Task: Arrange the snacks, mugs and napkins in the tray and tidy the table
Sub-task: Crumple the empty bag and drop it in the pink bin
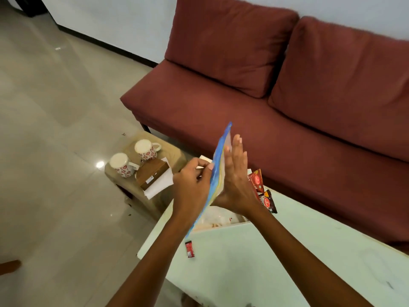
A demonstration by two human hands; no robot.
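A blue snack packet (218, 173) stands on edge in the air between my hands, above the far left corner of the pale green table (287, 262). My left hand (192, 187) pinches its near side with thumb and fingers. My right hand (234, 176) lies flat against its far side, fingers straight. Beneath them a white tray (221, 227) shows only partly. Red and dark snack sachets (261, 189) lie behind my right wrist. A small red sachet (189, 249) lies on the table. Two white mugs with red flowers (135, 158) stand on a low stool.
The low beige stool (141, 191) left of the table also carries a brown napkin box (152, 173) with white napkins (159, 185). A dark red sofa (287, 96) runs behind the table. Glossy tiled floor (55, 129) spreads to the left.
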